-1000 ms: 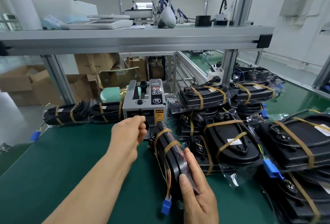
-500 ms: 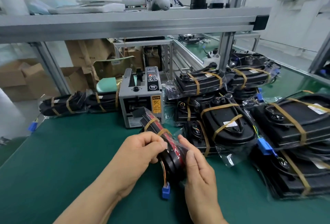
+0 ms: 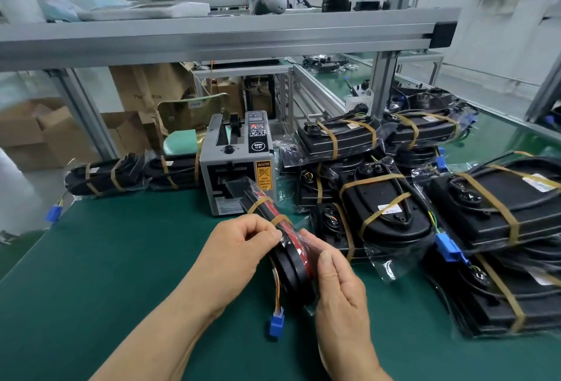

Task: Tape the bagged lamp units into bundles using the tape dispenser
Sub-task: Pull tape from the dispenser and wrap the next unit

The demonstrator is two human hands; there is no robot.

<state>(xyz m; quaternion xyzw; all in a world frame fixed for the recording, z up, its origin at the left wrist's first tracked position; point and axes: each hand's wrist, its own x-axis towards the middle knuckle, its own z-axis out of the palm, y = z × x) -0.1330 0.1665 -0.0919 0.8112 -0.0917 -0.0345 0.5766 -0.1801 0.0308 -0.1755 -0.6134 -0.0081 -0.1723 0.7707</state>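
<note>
Lamp bundle (image 3: 292, 263), two bands (image 3: 258, 203), left hand (image 3: 236, 247), right hand (image 3: 340, 289)

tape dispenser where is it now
Head view, centre: the tape dispenser stands on the green mat just behind the held bundle, between the left taped bundles and the right stack.

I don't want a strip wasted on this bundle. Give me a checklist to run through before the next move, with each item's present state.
1. Grip on the bundle: ok. The left hand pinches its top edge and the right hand grips its right side.
2. Far-end tape bands: ok, two in place.
3. Fresh strip in the left fingers: cannot tell.
4. Outlet of the tape dispenser free: cannot tell, because the bundle's far end hides it.
5. Wrap area clear of the blue connector: ok, it hangs below the near end.
</note>
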